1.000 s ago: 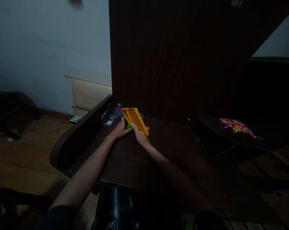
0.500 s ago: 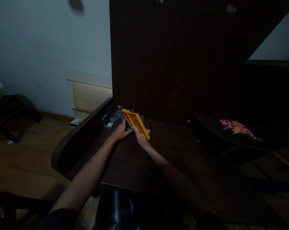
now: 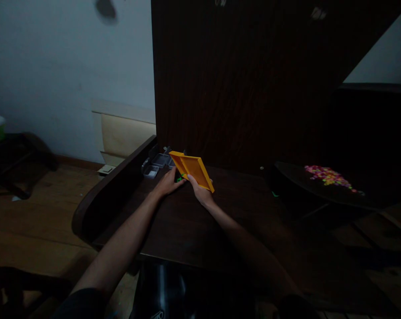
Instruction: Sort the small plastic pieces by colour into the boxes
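My right hand [image 3: 201, 193] grips an orange plastic tray [image 3: 193, 170] by its near edge and holds it tilted, its far end low over the dark wooden table [image 3: 187, 221]. My left hand [image 3: 169, 182] rests on the table just left of the tray, fingers curled by some small green pieces [image 3: 178, 178] beneath the tray's lower end. A clear compartment box [image 3: 155, 162] with its lid up sits just beyond both hands, against the tall dark panel.
A tall dark wooden panel [image 3: 240, 79] rises behind the table. To the right, a dark round tray [image 3: 307, 188] carries a heap of small coloured pieces [image 3: 327, 174]. The table's raised rim [image 3: 114, 186] curves along the left. Wooden floor lies to the left.
The orange tray has turned in my right hand and shifted slightly right, showing more of its inside. My left hand stays put beside the green pieces.
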Demonstrator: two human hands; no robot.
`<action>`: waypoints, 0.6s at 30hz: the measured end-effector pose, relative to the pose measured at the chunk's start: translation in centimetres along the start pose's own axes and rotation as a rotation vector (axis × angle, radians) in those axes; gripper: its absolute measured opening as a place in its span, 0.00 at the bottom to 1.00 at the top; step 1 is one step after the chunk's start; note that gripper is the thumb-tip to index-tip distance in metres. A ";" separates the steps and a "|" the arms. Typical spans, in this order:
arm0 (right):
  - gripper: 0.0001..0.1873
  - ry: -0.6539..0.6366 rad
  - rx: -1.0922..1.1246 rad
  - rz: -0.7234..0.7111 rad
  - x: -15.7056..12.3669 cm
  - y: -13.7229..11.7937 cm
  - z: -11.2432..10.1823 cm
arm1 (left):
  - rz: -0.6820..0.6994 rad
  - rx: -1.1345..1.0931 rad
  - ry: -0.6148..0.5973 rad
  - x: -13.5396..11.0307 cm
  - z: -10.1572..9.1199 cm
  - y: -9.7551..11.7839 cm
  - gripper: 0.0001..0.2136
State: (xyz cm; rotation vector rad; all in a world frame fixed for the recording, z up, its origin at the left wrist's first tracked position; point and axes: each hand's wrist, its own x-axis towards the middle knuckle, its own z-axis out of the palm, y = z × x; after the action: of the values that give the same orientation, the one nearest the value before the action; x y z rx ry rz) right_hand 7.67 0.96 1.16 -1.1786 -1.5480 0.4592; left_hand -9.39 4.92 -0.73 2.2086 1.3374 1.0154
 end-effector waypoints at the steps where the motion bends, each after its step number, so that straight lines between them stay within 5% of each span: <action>1: 0.13 -0.019 0.005 -0.052 0.0 0.1 -0.1 | -0.004 0.007 0.005 0.0 0.0 -0.1 0.26; 5: 0.14 -0.189 0.058 -0.344 0.1 0.2 -1.1 | 0.037 0.017 0.006 0.2 0.1 -0.4 0.21; 8: 0.15 -0.253 0.080 -0.407 0.1 0.0 -1.5 | 0.077 0.002 -0.011 0.2 0.2 -0.5 0.17; 18: 0.14 0.032 0.136 0.138 1.0 -0.9 -1.5 | -0.001 0.028 -0.005 -0.3 -0.2 0.4 0.30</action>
State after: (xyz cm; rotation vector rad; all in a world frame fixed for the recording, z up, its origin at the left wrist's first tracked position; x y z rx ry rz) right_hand 8.68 1.06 2.87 -1.1853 -1.3910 0.6246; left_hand -9.38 4.46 -0.42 2.2294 1.3585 0.9954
